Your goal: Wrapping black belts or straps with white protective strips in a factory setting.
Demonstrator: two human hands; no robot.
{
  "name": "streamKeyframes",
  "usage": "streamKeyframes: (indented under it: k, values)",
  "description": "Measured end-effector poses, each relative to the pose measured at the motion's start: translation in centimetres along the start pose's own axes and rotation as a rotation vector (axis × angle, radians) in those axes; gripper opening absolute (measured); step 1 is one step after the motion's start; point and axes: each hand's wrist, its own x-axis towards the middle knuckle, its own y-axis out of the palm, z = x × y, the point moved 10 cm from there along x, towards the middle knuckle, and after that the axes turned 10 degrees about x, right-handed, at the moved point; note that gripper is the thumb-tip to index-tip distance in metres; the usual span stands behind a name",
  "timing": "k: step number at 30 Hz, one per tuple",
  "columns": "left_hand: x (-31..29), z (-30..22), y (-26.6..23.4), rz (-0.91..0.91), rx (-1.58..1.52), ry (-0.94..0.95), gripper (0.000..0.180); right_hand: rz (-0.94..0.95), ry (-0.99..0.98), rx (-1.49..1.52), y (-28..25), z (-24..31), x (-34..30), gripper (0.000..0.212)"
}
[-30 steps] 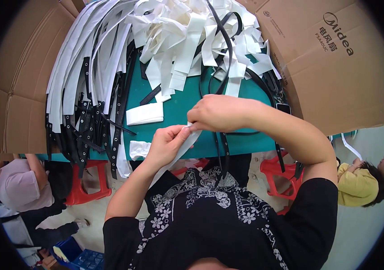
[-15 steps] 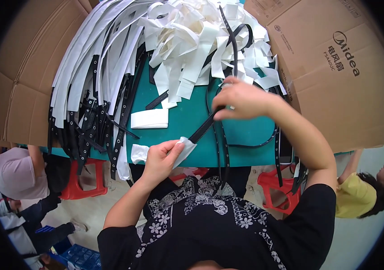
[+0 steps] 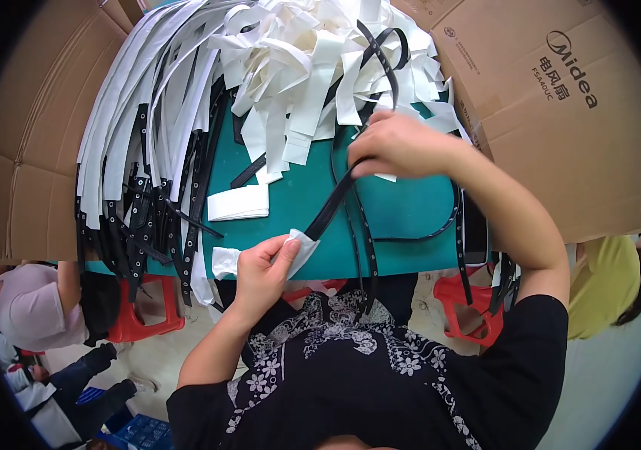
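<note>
My left hand (image 3: 264, 270) pinches the mouth of a white sleeve (image 3: 304, 251) near the table's front edge, and a crumpled end of it sticks out left of the hand. A black belt (image 3: 329, 206) runs from that mouth up to my right hand (image 3: 399, 146), which is closed around it above the table. Past the right hand the belt curves toward a heap of white strips (image 3: 298, 67). A flat stack of white strips (image 3: 238, 203) lies left of the belt. Loose black belts with metal eyelets (image 3: 369, 240) hang over the front edge below my right hand.
Many belts in white sleeves (image 3: 118, 142) lie in a bundle at the left, eyelet ends hanging down. Cardboard boxes (image 3: 538, 135) flank the green table (image 3: 305, 180). Red stools (image 3: 470, 307) stand beside me. Other people (image 3: 39, 304) sit at both sides.
The view has shifted slightly. My right hand still grips the belt, a little farther from the sleeve, with more black belt showing between the hands. The left hand keeps its pinch.
</note>
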Motion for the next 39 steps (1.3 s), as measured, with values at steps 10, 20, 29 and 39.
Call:
streamKeyframes:
  k: [10, 20, 29, 39]
  values:
    - [-0.8, 0.1, -0.3, -0.041, 0.075, 0.032, 0.023, 0.048, 0.047, 0.012, 0.4, -0.7, -0.8, 0.021]
    - [-2.8, 2.1, -1.7, 0.004, 0.161, 0.002, 0.022, 0.111, -0.025, 0.213, 1.7, 4.2, 0.2, 0.019]
    - [-3.6, -0.9, -1.5, -0.083, -0.059, 0.090, 0.022, 0.112, -0.175, 0.297, 7.1, 11.2, 1.6, 0.026]
    - [-5.6, 2.4, -4.1, -0.165, -0.013, 0.027, 0.020, 0.180, 0.093, 0.183, 2.7, 4.6, -0.3, 0.023]
